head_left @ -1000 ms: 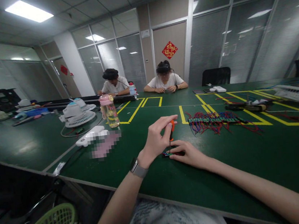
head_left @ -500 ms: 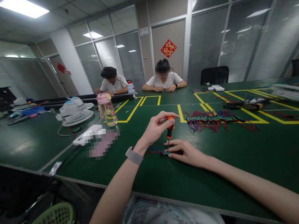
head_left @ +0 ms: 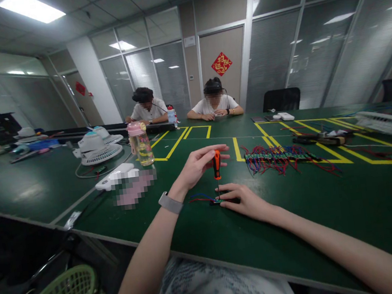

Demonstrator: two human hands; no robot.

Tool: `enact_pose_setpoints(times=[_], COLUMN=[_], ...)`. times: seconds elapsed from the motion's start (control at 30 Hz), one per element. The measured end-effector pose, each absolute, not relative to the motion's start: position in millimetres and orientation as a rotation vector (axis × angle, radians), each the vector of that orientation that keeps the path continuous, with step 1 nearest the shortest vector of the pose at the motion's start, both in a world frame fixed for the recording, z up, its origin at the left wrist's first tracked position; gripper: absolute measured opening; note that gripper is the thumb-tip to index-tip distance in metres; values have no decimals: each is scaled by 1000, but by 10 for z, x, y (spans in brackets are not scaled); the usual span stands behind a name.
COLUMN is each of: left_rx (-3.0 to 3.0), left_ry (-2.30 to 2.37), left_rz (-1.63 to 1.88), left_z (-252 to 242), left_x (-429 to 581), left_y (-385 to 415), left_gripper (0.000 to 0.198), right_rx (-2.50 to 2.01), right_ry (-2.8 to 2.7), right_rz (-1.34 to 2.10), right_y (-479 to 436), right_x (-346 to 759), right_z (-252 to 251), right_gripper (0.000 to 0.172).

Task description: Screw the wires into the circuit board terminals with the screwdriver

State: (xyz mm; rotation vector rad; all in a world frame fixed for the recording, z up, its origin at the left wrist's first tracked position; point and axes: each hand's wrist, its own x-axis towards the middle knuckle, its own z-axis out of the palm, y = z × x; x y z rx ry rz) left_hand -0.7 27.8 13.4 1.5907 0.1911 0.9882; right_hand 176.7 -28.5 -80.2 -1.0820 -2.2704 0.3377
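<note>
Nearly upright, the screwdriver [head_left: 216, 167] points down; whether the left grip [head_left: 197, 166] clasps it, unclear.

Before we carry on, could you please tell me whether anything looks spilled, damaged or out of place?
I see no spill or clear damage. Untidiest are the red and blue wires right of the screwdriver, splaying every way from their green boards across yellow tape.

An orange-black screwdriver [head_left: 217, 169] stands upright on a circuit board [head_left: 216, 202].
</note>
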Motion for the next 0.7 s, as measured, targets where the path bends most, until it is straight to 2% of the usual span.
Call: enact_pose_setpoints(times=[0.2, 0.43, 0.6, 0.7], left_rx=[1705, 1531, 1622, 1598], left_ry=[340, 152, 285, 247], left_rz=[1171, 862, 1078, 1017], left_z=[98, 148, 91, 98], left_x=[3, -33, -22, -9], left_y=[318, 287, 326, 314], left_gripper=[22, 34, 26, 27], right_rx=[-1088, -1103, -1096, -1100], right_ry=[-2275, -2280, -2285, -2283], right_rz=[350, 341, 345, 348], right_y=[-302, -309, -301, -301], right_x=[1764, 1755, 1759, 1758], right_z=[-778, -768, -783, -787], right_gripper=[22, 23, 23, 23])
